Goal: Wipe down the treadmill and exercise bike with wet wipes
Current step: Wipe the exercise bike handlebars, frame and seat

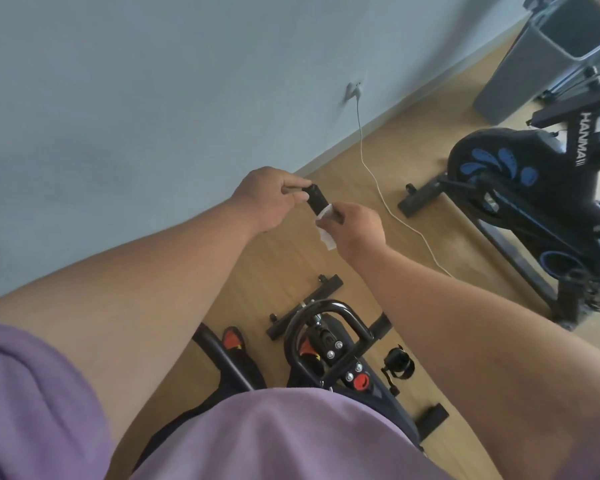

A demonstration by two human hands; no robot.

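Note:
A black exercise bike with orange trim and a red knob stands right below me. One black handlebar grip rises toward the wall. My left hand pinches the grip's end between thumb and fingers. My right hand is closed around the same grip just below, with a white wet wipe wrapped under its fingers; a corner of the wipe hangs down. The treadmill is not in view.
A second black and blue exercise bike stands at the right. Behind it a grey bin sits near the wall. A white cable runs from a wall socket across the wooden floor. The blue-grey wall is close on the left.

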